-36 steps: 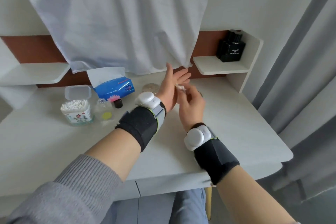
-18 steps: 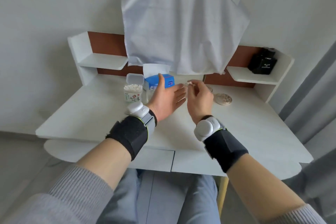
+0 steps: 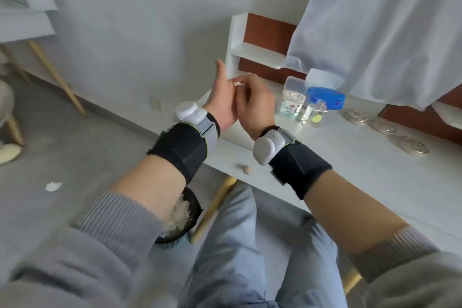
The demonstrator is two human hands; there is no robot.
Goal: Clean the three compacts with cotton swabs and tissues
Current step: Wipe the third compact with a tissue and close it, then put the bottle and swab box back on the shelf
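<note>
The right hand (image 3: 252, 105) pinches a small white bit (image 3: 238, 84) at its fingertips, above the left end of the desk (image 3: 362, 172); it is too blurred to say whether it is a swab or a wad of tissue. The left hand (image 3: 221, 102) stands against the right, fingers straight and thumb up, holding nothing that shows. The three compacts (image 3: 383, 125) lie flat in a row near the back edge towards the right end, well apart from both hands. The swab jar (image 3: 291, 100), a bottle (image 3: 312, 114) and the tissue pack (image 3: 325, 97) stand between the hands and the compacts.

The view is turned towards the bin (image 3: 175, 239) on the floor below the desk's left end, already part full of tissue, so the step looks like throwing out a used bit. To do it well, bring the right hand low over the bin's mouth before the fingers part. Something this light drifts, and one scrap (image 3: 53, 185) already lies on the floor. Move the left hand aside so nothing catches on it
</note>
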